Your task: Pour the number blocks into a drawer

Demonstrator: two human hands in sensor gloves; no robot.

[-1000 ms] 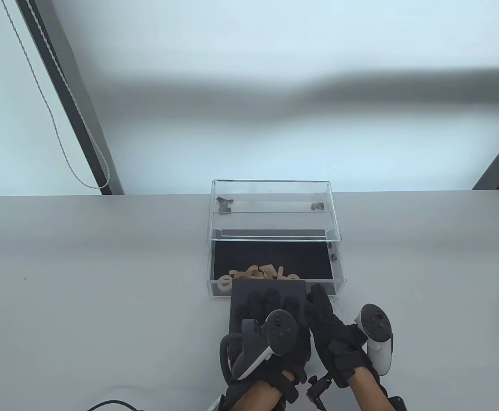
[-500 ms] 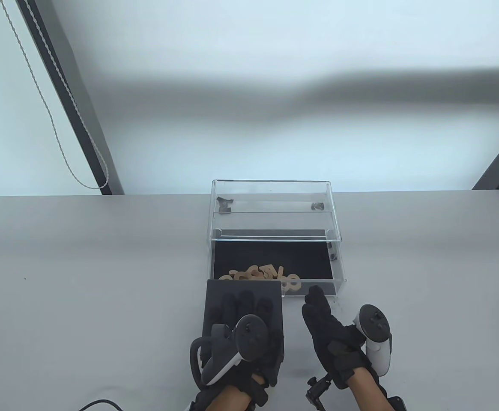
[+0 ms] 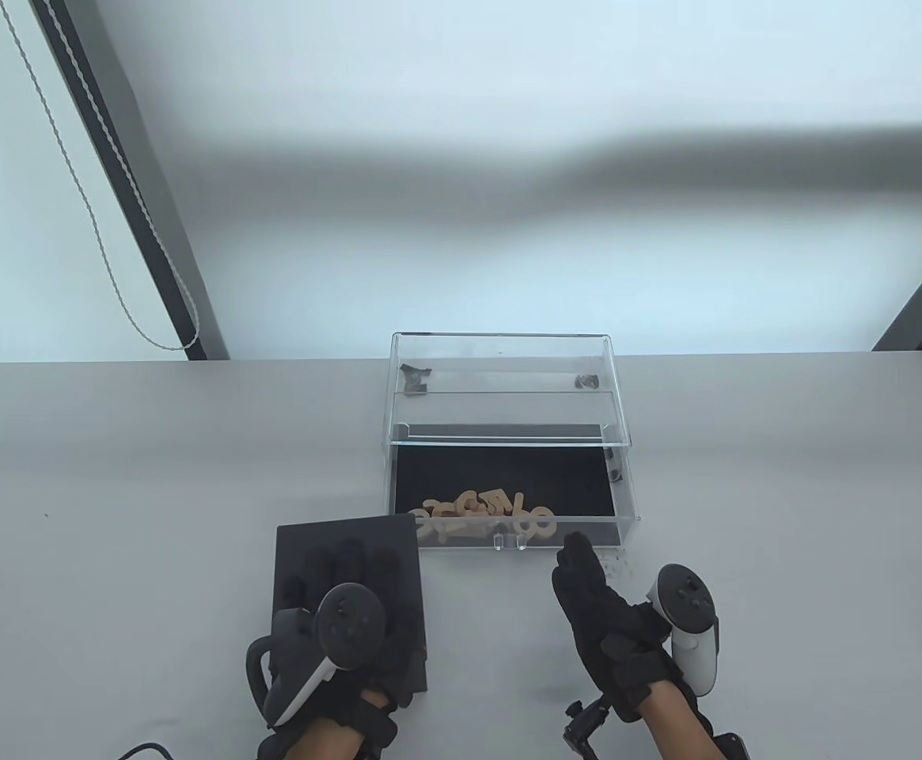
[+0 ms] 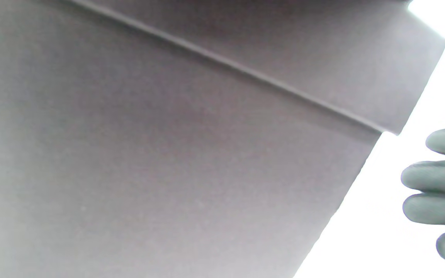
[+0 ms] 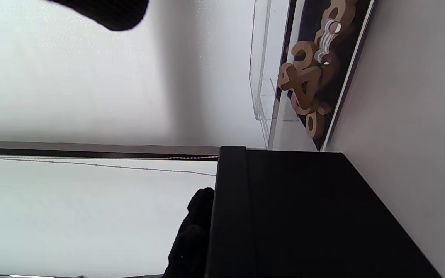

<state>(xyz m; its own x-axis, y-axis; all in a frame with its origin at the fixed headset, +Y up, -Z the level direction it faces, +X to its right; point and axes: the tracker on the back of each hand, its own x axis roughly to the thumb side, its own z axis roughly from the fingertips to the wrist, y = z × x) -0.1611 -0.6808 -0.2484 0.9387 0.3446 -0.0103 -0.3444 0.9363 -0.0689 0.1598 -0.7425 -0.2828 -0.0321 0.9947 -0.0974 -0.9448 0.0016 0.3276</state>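
Note:
Several tan wooden number blocks [image 3: 480,511] lie in a heap at the front of the black-lined drawer [image 3: 579,475], which is pulled out of a clear acrylic case [image 3: 500,364]. My left hand [image 3: 342,574] grips a black box [image 3: 302,546] low over the table, left of the drawer's front; its fingers lie across the box's dark face. The box fills the left wrist view [image 4: 168,154]. My right hand [image 3: 587,586] is open and holds nothing, fingertips just short of the drawer's front right. The right wrist view shows the blocks [image 5: 307,77] and the box [image 5: 303,216].
The grey table [image 3: 152,475] stretches to both sides of the case. A small clear handle [image 3: 510,542] sticks out of the drawer front. A black cable [image 3: 144,748] lies at the near edge. Cords [image 3: 96,222] hang behind the table.
My left hand has carried the black box leftward and slightly back, away from the drawer front, uncovering the blocks and the handle. My right hand has drifted slightly left and stays open.

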